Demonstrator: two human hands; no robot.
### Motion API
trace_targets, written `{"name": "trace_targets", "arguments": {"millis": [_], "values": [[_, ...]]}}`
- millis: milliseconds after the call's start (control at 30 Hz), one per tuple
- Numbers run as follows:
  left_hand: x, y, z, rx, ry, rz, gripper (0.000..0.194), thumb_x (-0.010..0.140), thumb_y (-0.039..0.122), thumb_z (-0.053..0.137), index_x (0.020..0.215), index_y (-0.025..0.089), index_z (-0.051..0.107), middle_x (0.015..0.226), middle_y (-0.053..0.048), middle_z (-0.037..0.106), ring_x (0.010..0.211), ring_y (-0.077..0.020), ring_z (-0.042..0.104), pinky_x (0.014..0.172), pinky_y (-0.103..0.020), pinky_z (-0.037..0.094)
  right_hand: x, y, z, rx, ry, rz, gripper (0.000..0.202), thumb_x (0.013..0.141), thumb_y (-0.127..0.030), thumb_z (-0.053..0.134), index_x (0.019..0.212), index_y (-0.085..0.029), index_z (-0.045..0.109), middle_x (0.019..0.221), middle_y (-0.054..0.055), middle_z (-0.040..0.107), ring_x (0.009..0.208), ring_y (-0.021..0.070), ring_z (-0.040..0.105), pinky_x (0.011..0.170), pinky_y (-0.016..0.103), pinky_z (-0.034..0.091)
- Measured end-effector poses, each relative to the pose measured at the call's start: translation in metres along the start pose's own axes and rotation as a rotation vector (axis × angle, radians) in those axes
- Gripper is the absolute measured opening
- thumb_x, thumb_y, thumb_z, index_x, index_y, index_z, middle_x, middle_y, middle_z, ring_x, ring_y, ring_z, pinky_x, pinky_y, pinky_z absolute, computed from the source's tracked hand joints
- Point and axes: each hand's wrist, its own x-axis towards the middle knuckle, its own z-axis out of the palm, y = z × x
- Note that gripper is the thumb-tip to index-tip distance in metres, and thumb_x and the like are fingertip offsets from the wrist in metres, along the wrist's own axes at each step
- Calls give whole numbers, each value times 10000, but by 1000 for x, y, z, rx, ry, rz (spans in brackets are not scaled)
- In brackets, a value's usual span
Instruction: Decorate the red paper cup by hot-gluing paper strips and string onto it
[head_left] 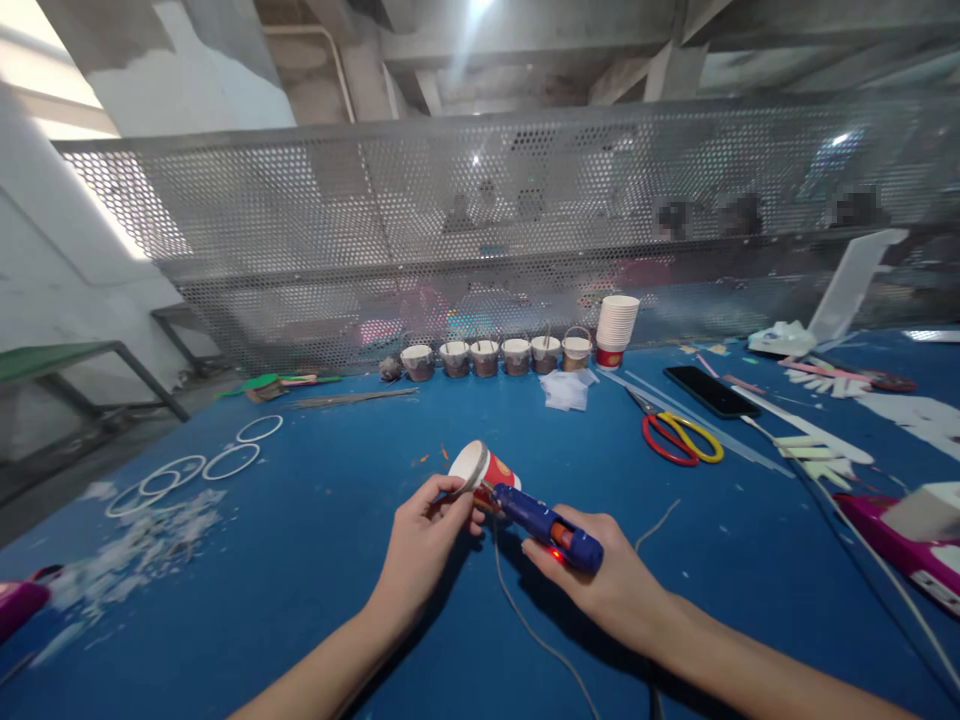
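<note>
My left hand (431, 530) is closed around a small red and white paper cup (501, 474), which is tilted with its white base or mouth toward the left. A grey cord (529, 625) trails from the cup down toward the front of the table, and part of it lies along the cup's edge. My right hand (600, 570) grips a blue hot glue gun (536, 515) with a red light showing near its handle. The gun's tip points left and meets the cup's side beside my left fingers. My left fingertips are partly hidden behind the cup.
Several small wrapped cups with handles (516, 358) line the back of the blue table (337, 600), beside a stack of paper cups (616, 325). Scissors (679, 438) and a phone (711, 391) lie to the right. White rings (231, 461) and scraps (142, 550) lie left.
</note>
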Motion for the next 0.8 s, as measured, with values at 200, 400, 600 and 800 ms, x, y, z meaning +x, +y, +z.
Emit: {"name": "trace_targets", "arguments": {"millis": [200, 400, 600, 800], "values": [[-1, 3, 3, 17, 1, 7, 208, 682, 331, 693, 767, 159, 613, 585, -5, 668, 529, -137, 606, 583, -283, 510, -1, 4, 3, -45, 9, -34, 301, 852, -355, 550, 614, -207, 439, 537, -49, 473, 470, 85, 371, 476, 227, 330], [-2, 6, 3, 29, 0, 27, 185, 676, 317, 693, 743, 161, 621, 580, -7, 662, 519, -135, 600, 582, -276, 506, -2, 5, 4, -48, -3, -54, 294, 849, -338, 543, 612, -210, 426, 532, -44, 468, 467, 86, 351, 463, 231, 319], [-2, 5, 1, 46, -12, 10, 199, 697, 334, 682, 769, 158, 622, 575, 0, 646, 519, -130, 580, 576, -273, 497, -3, 5, 3, -58, 25, -50, 301, 856, -349, 538, 613, -215, 422, 528, -46, 464, 461, 89, 361, 468, 231, 319], [-3, 8, 1, 40, -41, 22, 179, 704, 328, 673, 737, 157, 633, 579, 3, 633, 528, -119, 567, 576, -257, 478, -2, 5, 3, -57, 1, -52, 290, 840, -329, 546, 608, -214, 416, 532, -44, 465, 461, 87, 358, 466, 227, 308]]}}
